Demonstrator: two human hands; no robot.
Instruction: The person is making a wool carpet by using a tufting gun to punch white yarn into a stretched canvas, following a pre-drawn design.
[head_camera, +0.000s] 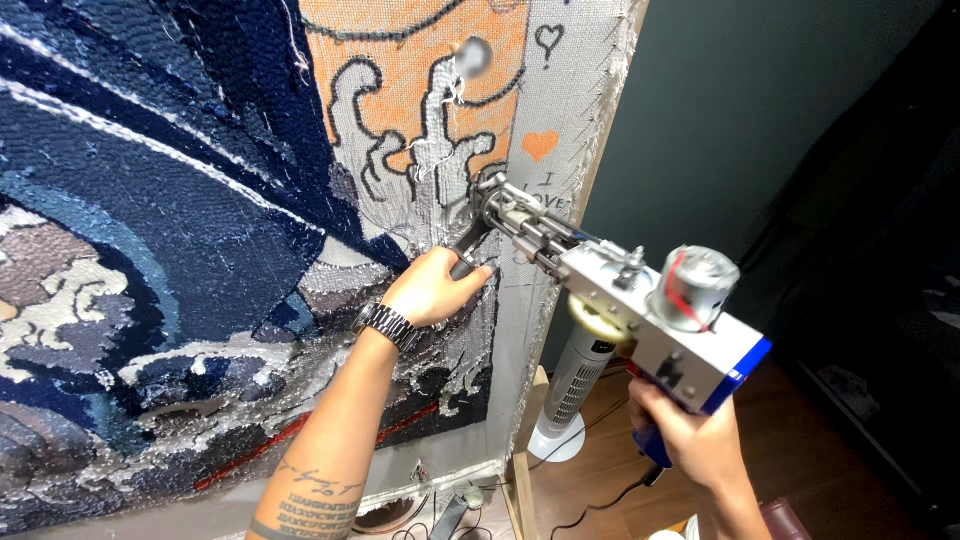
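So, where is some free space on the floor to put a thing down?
Bare wooden floor lies right of the tower fan, beyond the right hand. Below the frame, cables crowd the floor. The left hand and tufting gun fill the cloth edge.

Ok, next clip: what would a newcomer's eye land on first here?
Probably the tufting gun, silver and blue, at centre right with its tip against the cloth. The right hand grips its rear handle from below, and the left hand, with a metal watch at the wrist, holds the front handle. Filling the left is the big rug on its frame, tufted in dark blues, greys and orange.
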